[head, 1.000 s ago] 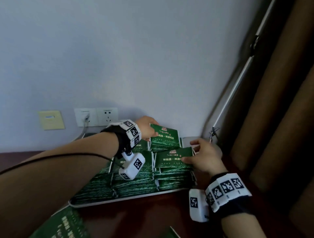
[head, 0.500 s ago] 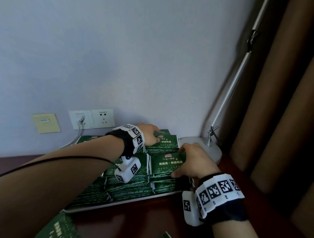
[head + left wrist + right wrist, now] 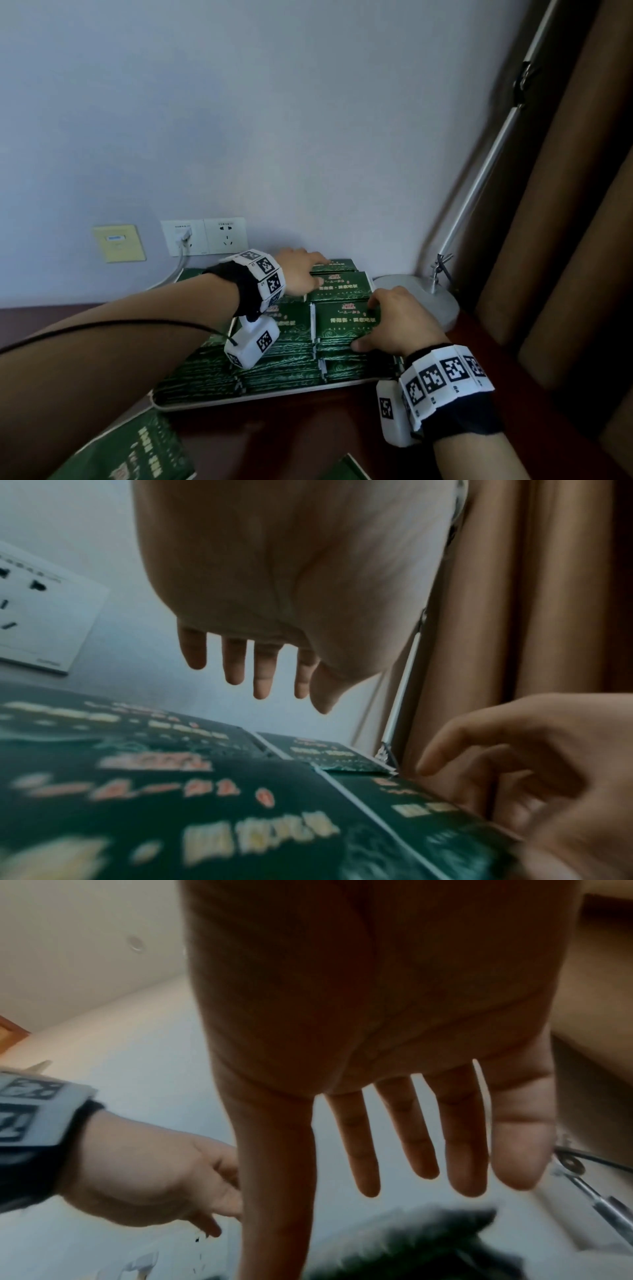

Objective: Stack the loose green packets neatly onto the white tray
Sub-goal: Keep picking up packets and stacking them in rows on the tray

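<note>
A: Well, what is hard to make out? The stacks of green packets (image 3: 294, 359) fill the white tray (image 3: 205, 403); the left forearm covers the near-left rows, and the tray shows only as a thin rim at the front.

B: Two loose packets (image 3: 137, 448) lie on the dark surface (image 3: 291, 428) at the bottom edge, both cut off; the right wrist view blurs the pile into a dark smear.

A: And the hands?

B: The left hand (image 3: 299, 270) reaches over the back-right stack (image 3: 339, 286); its fingers (image 3: 263, 674) are straight and slightly spread, and from the wrist view they hang above the print; whether the tips touch it I cannot tell. The right hand (image 3: 399, 322) rests at the right edge of the stack in front (image 3: 342, 322); fingers extended along that edge, thumb at the near corner; neither hand holds a packet.

A: Room to move?

B: The tray's back sits near the wall (image 3: 274, 120); a lamp base (image 3: 442, 301) stands just beside its right corner, and a brown curtain (image 3: 565, 240) hangs further right; the surface is open in front of the tray.
</note>
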A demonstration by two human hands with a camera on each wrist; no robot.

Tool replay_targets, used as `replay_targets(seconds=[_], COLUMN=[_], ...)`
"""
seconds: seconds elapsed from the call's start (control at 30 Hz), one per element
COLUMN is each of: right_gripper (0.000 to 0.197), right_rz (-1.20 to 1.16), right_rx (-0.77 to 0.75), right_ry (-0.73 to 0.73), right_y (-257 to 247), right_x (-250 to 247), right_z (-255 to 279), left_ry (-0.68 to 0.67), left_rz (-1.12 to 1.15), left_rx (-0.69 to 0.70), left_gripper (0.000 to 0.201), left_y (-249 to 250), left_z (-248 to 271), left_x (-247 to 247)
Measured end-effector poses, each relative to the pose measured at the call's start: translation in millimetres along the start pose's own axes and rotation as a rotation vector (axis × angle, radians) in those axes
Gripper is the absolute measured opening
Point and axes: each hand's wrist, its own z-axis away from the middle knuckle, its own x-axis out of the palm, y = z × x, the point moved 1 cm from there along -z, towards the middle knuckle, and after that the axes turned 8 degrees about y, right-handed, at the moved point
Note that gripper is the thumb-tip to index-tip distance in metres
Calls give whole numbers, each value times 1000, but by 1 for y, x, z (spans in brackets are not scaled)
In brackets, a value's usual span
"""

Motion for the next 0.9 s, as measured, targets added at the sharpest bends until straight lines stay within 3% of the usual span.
replay_targets(seconds=[0.13,0.27,0.4,0.57,0.7,0.9], right_gripper=[75,62,48,53,60,83], right_rz=[17,-53,-33,153,297,266], right_rx=[-60,-217,-401,-490,-402,-186], right_ry=[42,5,-246,-621,-653,-657], right_y=[-15,-52,-92,-115,-97,-38], right_x=[-17,-32,-29,14,20,17], right_z=[9,33,67,87,91,114], left_ry=[34,113,113,-94,-280,-371], left_rz=[189,420,439,194,79,27], left_rx=[32,-45,-121,-248,-295,-296], left_gripper=[40,21,5,21,43,53], left_y=[-17,-51,-95,-136,-158,-169], left_z=[62,141,204,240,250,261], left_x=[-15,-17,-7,23,39,43])
